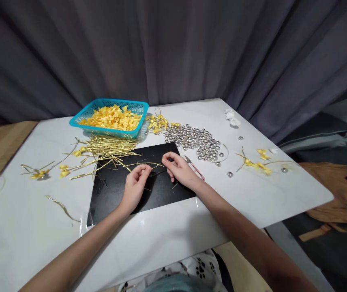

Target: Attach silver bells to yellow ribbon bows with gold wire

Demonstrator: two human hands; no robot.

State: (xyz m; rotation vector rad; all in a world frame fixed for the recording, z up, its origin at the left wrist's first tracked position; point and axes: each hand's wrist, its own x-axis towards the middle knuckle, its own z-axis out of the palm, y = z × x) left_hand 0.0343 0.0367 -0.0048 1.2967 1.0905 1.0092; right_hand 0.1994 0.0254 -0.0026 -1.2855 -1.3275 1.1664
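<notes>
Over a black board (112, 198) my two hands are close together with a small gap between them. My left hand (135, 184) is closed in a pinch, thumb against the forefinger. My right hand (178, 168) pinches too, its other fingers curled. A thin gold cord (151, 164) spans the gap between the fingertips; its exact ends are hidden by the fingers. Left of the hands, a pile of gold cords (109, 146) overlaps the board's far edge. Small scissors or a cutter with a pink handle (196, 168) lies beside my right wrist.
A blue basket (144, 111) of yellow ribbon bows (112, 117) stands at the back left. Many silver beads (191, 140) are spread at the back middle. Bows on cords (257, 164) lie at the right, near white scraps (232, 117). A loose cord (62, 209) lies front left.
</notes>
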